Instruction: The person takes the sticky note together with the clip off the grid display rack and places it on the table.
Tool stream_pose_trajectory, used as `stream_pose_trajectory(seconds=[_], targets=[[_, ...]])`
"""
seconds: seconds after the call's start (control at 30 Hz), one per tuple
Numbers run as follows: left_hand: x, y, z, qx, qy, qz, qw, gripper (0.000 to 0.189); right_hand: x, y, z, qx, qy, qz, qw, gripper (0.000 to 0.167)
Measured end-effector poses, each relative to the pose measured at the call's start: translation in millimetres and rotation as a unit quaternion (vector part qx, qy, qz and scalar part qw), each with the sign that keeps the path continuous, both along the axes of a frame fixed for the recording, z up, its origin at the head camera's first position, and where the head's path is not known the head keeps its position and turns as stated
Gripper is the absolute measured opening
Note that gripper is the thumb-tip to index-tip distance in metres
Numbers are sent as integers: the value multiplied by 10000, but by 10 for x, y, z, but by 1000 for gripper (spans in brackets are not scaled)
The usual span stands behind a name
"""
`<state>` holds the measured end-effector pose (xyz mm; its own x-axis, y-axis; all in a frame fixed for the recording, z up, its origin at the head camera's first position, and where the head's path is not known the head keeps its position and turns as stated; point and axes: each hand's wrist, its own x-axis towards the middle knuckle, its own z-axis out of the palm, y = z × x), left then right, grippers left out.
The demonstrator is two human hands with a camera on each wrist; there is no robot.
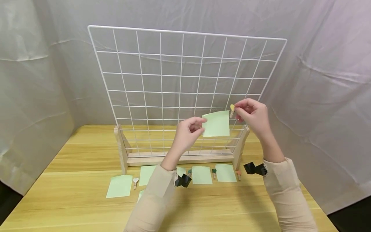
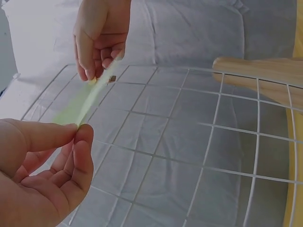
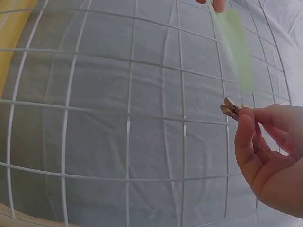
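Note:
My left hand (image 1: 188,133) pinches the left edge of a pale green paper note (image 1: 216,124), held up in front of the white wire grid (image 1: 171,74). In the left wrist view the note (image 2: 87,101) appears almost edge-on between thumb and forefinger. At the note's upper right corner, my right hand (image 1: 252,114) pinches a small wooden clothespin (image 1: 232,111) topped with a yellow heart. The right wrist view shows the clothespin (image 3: 231,109) between thumb and fingertips, its wooden end pointing away from the hand, close to the note's edge.
The grid stands in a wooden base (image 1: 179,159) on a wood-grain table (image 1: 87,212). Several green notes (image 1: 119,186) lie along its front, with heart clothespins between them, one white (image 1: 135,183), one dark green (image 1: 214,173), one orange (image 1: 239,175). Grey cloth (image 1: 324,106) hangs behind and at the sides.

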<state>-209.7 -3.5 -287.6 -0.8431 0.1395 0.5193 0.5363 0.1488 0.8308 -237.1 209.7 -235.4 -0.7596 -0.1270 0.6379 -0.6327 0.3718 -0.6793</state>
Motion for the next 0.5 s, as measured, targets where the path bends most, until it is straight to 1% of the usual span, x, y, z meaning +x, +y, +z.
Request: stream_pose_trajectory(seconds=[0.17, 0.37, 0.5], targets=[[20, -32, -92, -51, 92, -10, 9999, 21, 36, 2, -93, 58, -215, 104, 9997, 10], [56, -77, -213, -114, -138, -26, 9998, 21, 57, 10, -213, -32, -434, 349, 9984, 10], [81, -104, -262, -78, -178, -25, 9998, 22, 58, 12, -282, -66, -560, 406, 9976, 10]])
